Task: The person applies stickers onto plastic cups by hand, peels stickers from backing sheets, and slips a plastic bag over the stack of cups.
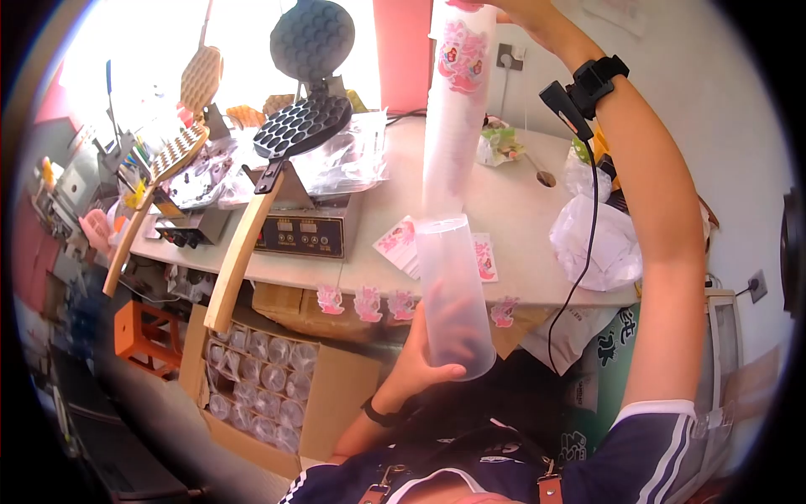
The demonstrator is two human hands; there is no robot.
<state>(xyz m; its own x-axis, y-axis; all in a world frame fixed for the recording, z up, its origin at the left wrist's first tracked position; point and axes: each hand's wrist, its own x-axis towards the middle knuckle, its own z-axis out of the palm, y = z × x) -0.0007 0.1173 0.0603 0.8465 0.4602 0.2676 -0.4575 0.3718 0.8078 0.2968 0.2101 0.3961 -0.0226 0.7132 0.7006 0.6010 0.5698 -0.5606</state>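
Observation:
My left hand (426,361) is wrapped round the lower part of a translucent plastic cup (457,294), which tilts slightly with its narrow end up. Directly above the cup rises a tall stack of nested cups (453,143), with a pink cartoon sticker (463,57) near its top. My right hand (525,10) is at the top of that stack, its fingers mostly hidden by the frame edge and the stack. On the counter behind the cup lie sheets of pink stickers (399,247). More pink stickers (367,304) hang in a row along the counter's front edge.
A black waffle iron (302,126) with a wooden handle stands left on the counter (369,273), another (178,155) beyond it. A carton of cups (260,386) sits below. White plastic bags (594,244) lie at right. A cable (579,286) hangs from the right wrist device.

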